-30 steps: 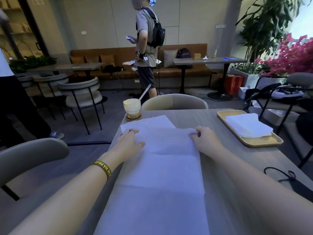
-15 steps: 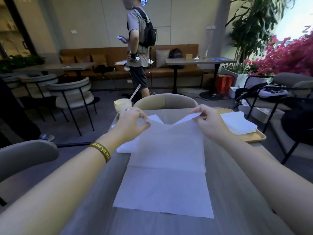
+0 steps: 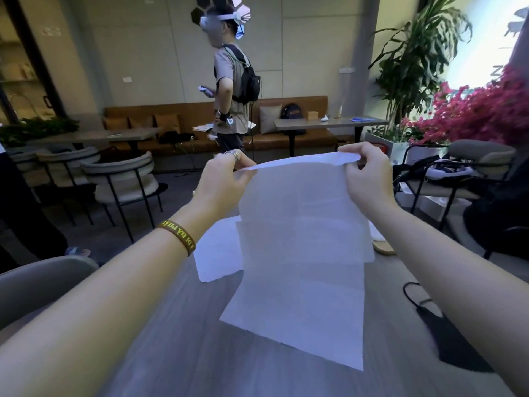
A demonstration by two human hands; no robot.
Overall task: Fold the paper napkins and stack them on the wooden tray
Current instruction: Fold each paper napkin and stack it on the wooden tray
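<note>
At the far left, the curved back of a grey chair (image 3: 43, 282) is seen beside the table (image 3: 177, 362). A dark wristband (image 3: 179, 236) with yellow lettering is worn on the left forearm. The left hand (image 3: 223, 181) is raised above the table, and the upper left corner of a white paper napkin (image 3: 303, 253) is pinched between its thumb and fingers; a ring is worn on one finger. A second napkin (image 3: 216, 253) is laid flat on the table below that hand, partly hidden behind the lifted sheet. The lifted napkin is held unfolded and hanging, its lower edge reaching down to the table; whether it touches there cannot be told. Its upper right corner is gripped by the curled fingers of the right hand (image 3: 366, 179). Just right of the sheet, a sliver of the wooden tray (image 3: 385, 248) is seen. A black face mask (image 3: 449, 339) is laid near the table's right edge.
</note>
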